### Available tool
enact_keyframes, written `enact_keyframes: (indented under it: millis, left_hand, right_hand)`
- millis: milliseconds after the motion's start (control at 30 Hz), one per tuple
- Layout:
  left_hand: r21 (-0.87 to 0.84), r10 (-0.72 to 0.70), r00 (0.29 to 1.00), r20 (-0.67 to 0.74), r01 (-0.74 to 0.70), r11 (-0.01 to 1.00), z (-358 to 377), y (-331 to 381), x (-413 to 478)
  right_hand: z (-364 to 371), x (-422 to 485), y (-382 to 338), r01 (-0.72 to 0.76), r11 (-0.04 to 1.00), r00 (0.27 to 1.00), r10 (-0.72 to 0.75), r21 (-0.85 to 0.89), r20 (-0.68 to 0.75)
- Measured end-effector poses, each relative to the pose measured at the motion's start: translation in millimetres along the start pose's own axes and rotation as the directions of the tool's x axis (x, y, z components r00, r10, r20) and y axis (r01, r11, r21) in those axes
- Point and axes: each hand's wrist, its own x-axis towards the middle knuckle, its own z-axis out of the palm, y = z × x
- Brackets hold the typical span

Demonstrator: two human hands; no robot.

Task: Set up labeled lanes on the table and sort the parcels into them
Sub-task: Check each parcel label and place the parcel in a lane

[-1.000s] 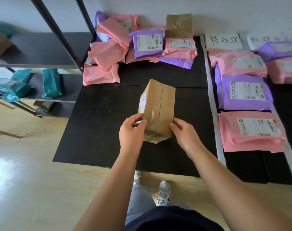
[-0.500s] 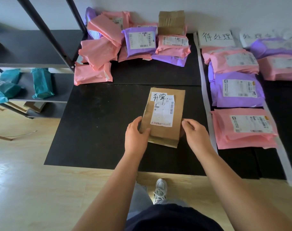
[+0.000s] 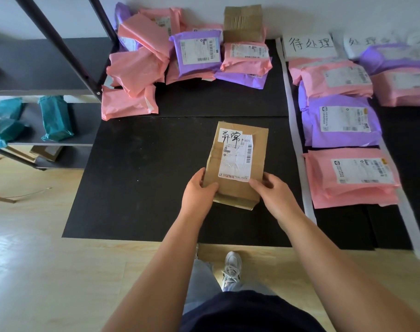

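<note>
A brown paper parcel (image 3: 237, 161) lies label-up on the black table (image 3: 141, 178), with a handwritten white tag at its top. My left hand (image 3: 198, 190) grips its near left edge, thumb on top. My right hand (image 3: 271, 190) grips its near right corner. Unsorted pink and purple parcels (image 3: 180, 58) are heaped at the back. To the right, between white tape strips (image 3: 294, 130), a lane under a handwritten label card (image 3: 309, 45) holds pink and purple parcels (image 3: 343, 121). A second label card (image 3: 369, 43) and more parcels (image 3: 403, 77) lie farther right.
A cardboard box (image 3: 242, 22) stands against the back wall. A black metal shelf (image 3: 48, 58) at the left holds teal parcels (image 3: 55, 118). Wooden floor and my shoe (image 3: 231, 267) lie below the table's near edge.
The brown parcel stood on edge a second ago; it was turned and laid flat with its label up. Both hands have closed onto its near end.
</note>
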Motion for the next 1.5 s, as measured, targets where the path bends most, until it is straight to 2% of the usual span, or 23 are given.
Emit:
enact_keyframes:
  millis: [167,333,467,567,700,867,1000,1167,1500]
  left_hand:
    - [-0.105,-0.078,0.996,0.052,0.083,0.991,-1,3,2]
    - [-0.155,-0.109,0.992,0.056,0.117,0.981,-7,9,1]
    - [-0.191,-0.112,0.993,0.039,0.117,0.975,-14,17,-2]
    - [-0.268,-0.108,0.994,0.023,0.11,0.957,-23,32,-9]
    - [-0.304,-0.012,0.999,-0.046,-0.003,0.953,-37,59,-23]
    - [-0.279,0.094,0.979,-0.18,-0.143,0.95,-56,96,-38]
    - [-0.271,0.175,0.973,-0.148,-0.21,0.939,-71,114,-51]
    - [-0.305,0.199,0.975,-0.097,-0.22,0.927,-78,127,-64]
    - [-0.265,0.248,0.957,-0.148,-0.28,0.922,-85,143,-75]
  right_hand:
    - [-1,2,3,-0.071,0.989,0.995,0.062,0.131,0.073]
    - [-5,0,3,-0.068,0.987,0.994,0.054,0.148,0.093]
    - [-18,-4,-10,-0.036,0.988,0.997,0.026,0.15,0.068]
    - [-34,-10,-28,0.046,0.985,0.996,-0.058,0.167,0.064]
    - [-48,-24,-54,0.17,0.967,0.982,-0.182,0.188,0.045]
    - [-57,-42,-85,0.248,0.941,0.965,-0.261,0.229,0.028]
    - [-64,-56,-110,0.341,0.905,0.94,-0.326,0.256,-0.1]
    - [-77,-71,-129,0.426,0.852,0.905,-0.399,0.305,-0.149]
    - [-83,-84,-144,0.411,0.883,0.908,-0.374,0.228,-0.189]
